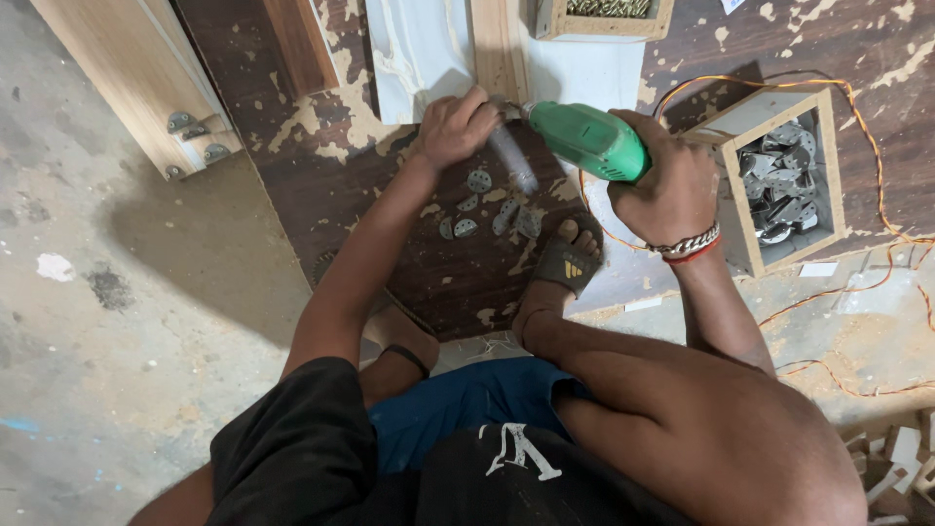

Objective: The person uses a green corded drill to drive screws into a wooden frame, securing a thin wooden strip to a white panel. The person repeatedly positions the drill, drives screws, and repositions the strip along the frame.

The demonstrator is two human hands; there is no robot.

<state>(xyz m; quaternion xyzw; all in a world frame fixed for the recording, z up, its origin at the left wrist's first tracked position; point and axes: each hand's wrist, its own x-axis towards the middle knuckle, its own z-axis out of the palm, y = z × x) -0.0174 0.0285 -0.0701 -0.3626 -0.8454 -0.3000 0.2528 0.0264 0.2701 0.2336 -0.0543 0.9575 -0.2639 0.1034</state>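
My right hand is clamped on the green plastic power drill, left hand pinching its chuck, small grey metal brackets near my foot, none driven yet.

Drill tip blurred, hidden behind left hand; screw box cut off by top edge.

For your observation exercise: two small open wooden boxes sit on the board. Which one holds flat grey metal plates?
The box at the right, beside the right hand, holds them; the box at the top edge holds thin golden pieces.
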